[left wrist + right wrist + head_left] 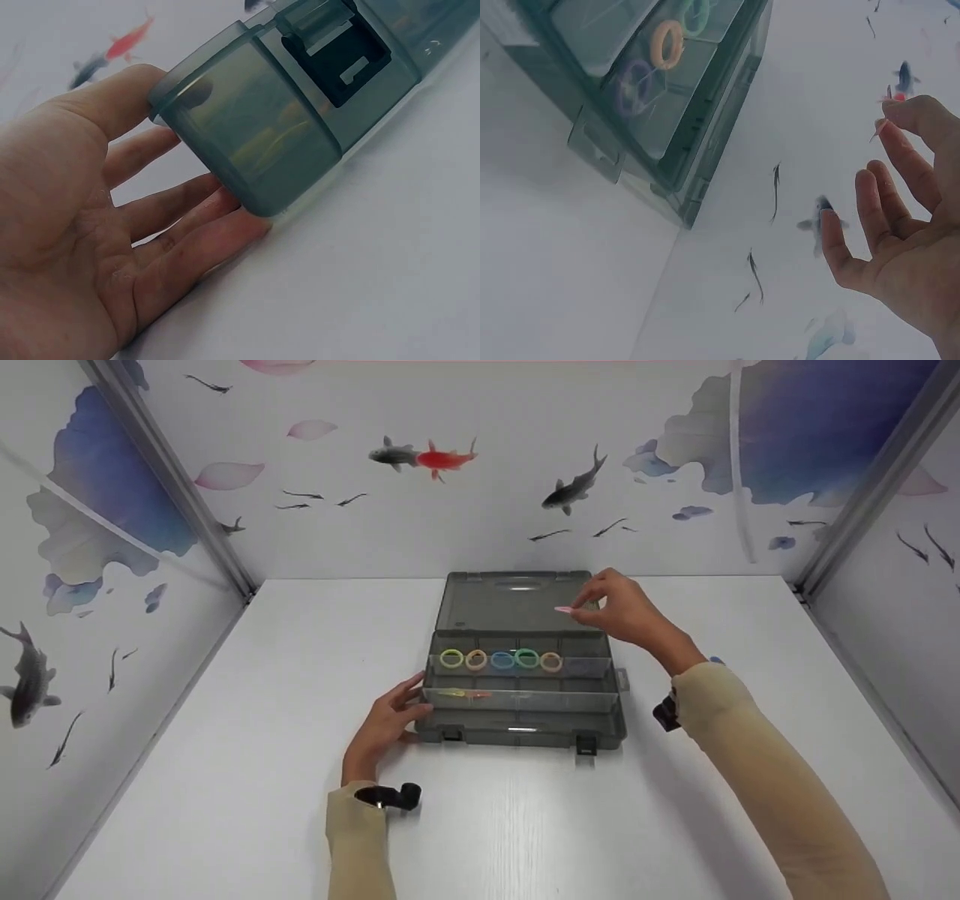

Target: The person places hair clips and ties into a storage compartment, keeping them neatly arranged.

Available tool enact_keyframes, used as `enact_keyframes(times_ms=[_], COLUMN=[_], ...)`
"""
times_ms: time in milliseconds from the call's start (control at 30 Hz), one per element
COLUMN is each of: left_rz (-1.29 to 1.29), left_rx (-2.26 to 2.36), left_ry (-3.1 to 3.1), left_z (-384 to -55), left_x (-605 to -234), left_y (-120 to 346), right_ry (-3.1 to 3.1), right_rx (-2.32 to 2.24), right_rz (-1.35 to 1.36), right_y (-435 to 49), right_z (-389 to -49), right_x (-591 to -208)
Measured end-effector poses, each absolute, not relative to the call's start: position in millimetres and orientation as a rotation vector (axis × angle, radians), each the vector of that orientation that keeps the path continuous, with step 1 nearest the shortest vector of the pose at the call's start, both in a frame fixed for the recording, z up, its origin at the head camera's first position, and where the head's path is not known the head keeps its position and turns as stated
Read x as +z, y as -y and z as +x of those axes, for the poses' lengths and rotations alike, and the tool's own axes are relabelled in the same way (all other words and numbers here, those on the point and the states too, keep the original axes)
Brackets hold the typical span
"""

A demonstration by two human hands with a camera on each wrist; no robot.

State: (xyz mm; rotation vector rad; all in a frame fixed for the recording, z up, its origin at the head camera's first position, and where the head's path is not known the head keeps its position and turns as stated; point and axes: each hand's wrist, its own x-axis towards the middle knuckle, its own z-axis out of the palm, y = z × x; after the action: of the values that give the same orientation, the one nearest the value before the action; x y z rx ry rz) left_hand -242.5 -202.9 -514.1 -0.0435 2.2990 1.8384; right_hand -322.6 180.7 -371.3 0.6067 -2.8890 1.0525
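Observation:
A grey see-through plastic box [525,737] lies on the table with its lid [510,604] folded back. My left hand [386,727] holds its left front corner, thumb on the rim and fingers against the side in the left wrist view [97,202]. Above the lid's right side, my right hand [626,607] pinches a small slim pink piece [563,609] between thumb and forefinger; its exact kind is unclear. Several coloured rings stand in a row in the box, among them a blue ring [502,653] and a purple ring [620,88]. Nearer the front lie small yellow and orange pieces [478,694].
Clear dividers [555,699] split the box into long rows. Two latches, one a black latch [586,745], sit on its front edge. Walls printed with fish [574,489] and leaves enclose the white table [262,720] at the back and sides.

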Motion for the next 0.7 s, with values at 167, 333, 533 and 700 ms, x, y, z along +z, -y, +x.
enact_keyframes(times_ms=[167, 333, 533, 700], left_rz=[-0.038, -0.035, -0.031, -0.020], left_rx=[1.842, 1.840, 1.851, 1.844], left_ry=[-2.306, -2.298, -2.283, -2.294], left_z=[-243, -243, -242, -243], left_x=[-513, -514, -515, -516], left_y=[204, 205, 204, 204], right_ry=[2.912, 2.931, 2.947, 2.949], right_rx=[1.053, 1.066, 1.088, 1.121], right_rz=[0.634, 0.676, 0.704, 0.716], right_y=[-157, -139, -123, -113], right_z=[-322, -321, -317, -315], right_x=[-372, -381, -397, -413])
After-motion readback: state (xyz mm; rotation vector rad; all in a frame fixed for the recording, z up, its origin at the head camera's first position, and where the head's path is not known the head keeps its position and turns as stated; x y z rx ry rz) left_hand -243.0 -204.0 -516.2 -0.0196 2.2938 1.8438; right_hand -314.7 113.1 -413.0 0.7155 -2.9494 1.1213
